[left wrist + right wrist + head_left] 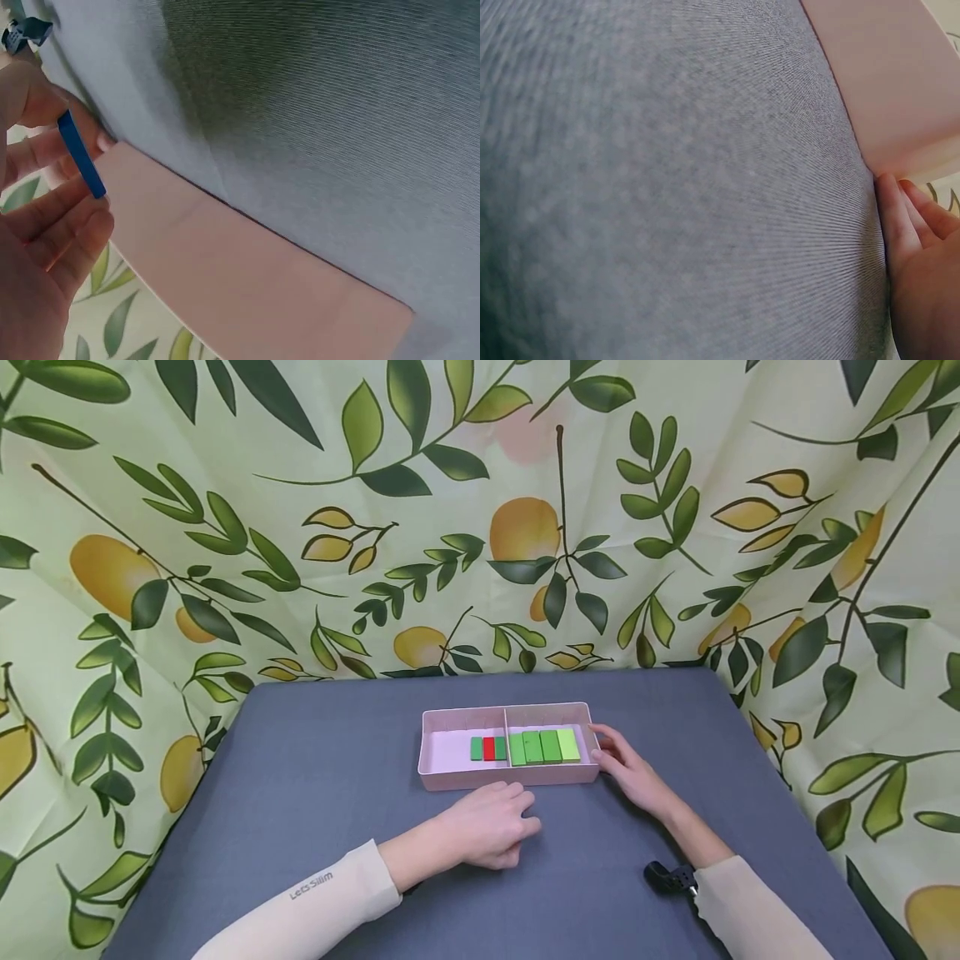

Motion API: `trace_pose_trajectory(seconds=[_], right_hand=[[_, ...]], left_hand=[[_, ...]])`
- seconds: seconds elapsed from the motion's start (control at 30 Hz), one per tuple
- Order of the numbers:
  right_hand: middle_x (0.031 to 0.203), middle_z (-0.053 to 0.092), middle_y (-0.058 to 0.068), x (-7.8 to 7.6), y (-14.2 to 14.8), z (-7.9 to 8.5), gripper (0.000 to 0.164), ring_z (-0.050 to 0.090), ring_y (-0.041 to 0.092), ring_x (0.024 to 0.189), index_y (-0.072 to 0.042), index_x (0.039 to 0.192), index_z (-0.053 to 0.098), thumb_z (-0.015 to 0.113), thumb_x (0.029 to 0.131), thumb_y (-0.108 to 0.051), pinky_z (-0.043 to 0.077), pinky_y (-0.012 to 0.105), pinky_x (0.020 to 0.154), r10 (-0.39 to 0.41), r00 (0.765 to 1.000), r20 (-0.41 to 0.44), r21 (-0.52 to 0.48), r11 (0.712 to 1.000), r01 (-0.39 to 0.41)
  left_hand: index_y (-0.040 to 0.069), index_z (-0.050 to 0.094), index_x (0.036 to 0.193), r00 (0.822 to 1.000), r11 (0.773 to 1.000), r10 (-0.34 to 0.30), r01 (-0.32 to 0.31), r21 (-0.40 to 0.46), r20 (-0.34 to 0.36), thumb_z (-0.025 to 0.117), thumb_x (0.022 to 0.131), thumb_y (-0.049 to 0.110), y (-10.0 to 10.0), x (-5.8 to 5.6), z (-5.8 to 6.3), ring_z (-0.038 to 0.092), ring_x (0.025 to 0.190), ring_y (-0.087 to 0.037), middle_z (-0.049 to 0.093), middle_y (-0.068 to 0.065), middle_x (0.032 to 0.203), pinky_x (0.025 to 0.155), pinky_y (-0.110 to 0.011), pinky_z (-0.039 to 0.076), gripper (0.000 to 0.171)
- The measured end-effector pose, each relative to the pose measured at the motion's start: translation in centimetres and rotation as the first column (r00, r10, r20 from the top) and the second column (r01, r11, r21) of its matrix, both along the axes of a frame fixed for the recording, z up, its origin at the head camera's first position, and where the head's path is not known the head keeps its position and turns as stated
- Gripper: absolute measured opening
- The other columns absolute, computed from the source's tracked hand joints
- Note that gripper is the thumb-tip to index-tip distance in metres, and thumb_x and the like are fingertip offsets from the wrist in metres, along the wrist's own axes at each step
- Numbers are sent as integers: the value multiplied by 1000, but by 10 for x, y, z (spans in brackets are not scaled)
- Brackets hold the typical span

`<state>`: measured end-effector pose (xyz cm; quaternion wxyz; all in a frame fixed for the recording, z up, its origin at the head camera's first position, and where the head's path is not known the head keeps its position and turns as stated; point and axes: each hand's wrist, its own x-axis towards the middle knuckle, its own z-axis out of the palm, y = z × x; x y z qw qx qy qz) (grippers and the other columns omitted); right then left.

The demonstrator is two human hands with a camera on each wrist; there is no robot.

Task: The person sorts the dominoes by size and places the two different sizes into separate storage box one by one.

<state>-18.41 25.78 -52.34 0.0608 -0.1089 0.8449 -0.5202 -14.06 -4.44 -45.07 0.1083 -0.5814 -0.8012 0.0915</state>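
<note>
My left hand is in front of the pink two-compartment box. In the left wrist view it pinches a thin blue block between thumb and fingers; the block is hidden in the head view. At the box's right end, my right hand rests its fingertips against the wall, fingers fairly straight in the right wrist view. In the left compartment, a red block lies between two small green ones beside the divider. Several larger green blocks stand in a row in the right compartment, the rightmost a lighter green.
A grey-blue cloth covers the table. Behind it and along the sides hangs a curtain printed with leaves and fruit. A black band with a device is on the right wrist.
</note>
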Motion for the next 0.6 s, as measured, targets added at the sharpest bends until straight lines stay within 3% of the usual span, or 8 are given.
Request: trace_pose_trajectory(seconds=[0.23,0.6], right_hand=[[143,48,25,-3,0,0,54,52,37,126,-18,157,32,49,109,-33,43,52,103,3,1000,5,-7,1000,-3],[143,49,24,-2,1,-1,54,52,36,126,-19,157,32,49,109,-36,43,50,103,-2,1000,-1,13,1000,2]], left_hand=[[21,68,89,999,999,32,-32,34,9,69,82,26,-20,-3,8,49,78,-15,53,3,83,68,-26,41,9],[15,64,84,996,976,93,-92,197,4,69,77,18,-41,-25,32,50,75,-18,55,-1,84,67,-29,44,9]])
